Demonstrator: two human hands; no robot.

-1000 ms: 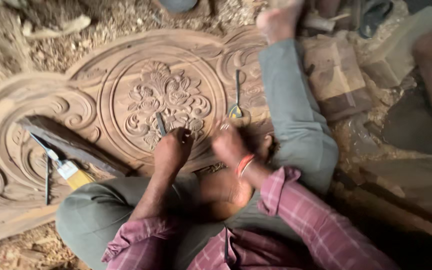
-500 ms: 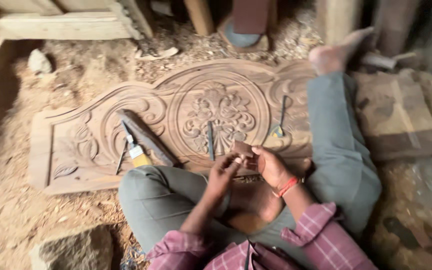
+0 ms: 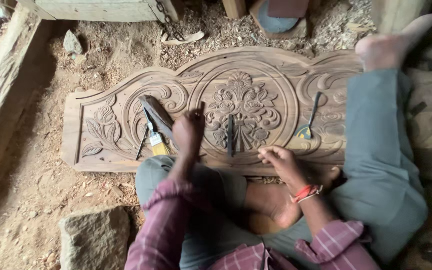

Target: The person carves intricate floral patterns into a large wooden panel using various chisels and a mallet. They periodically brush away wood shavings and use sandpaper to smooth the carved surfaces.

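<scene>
Underneath, sawdust-strewn dirt floor (image 3: 41,185) bears the carved panel (image 3: 286,75).

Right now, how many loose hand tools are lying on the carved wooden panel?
4 that I can make out: a dark wooden mallet, a yellow-bristled brush and a thin chisel left of centre, a dark chisel at centre. The left hand may hide more.

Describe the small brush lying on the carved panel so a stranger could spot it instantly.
Start at the long carved wooden panel on the sawdust floor. On its left half, beside the wooden mallet, just left of the left hand, lies the brush. Alone among the dark tools, it has pale yellow bristles.
</scene>
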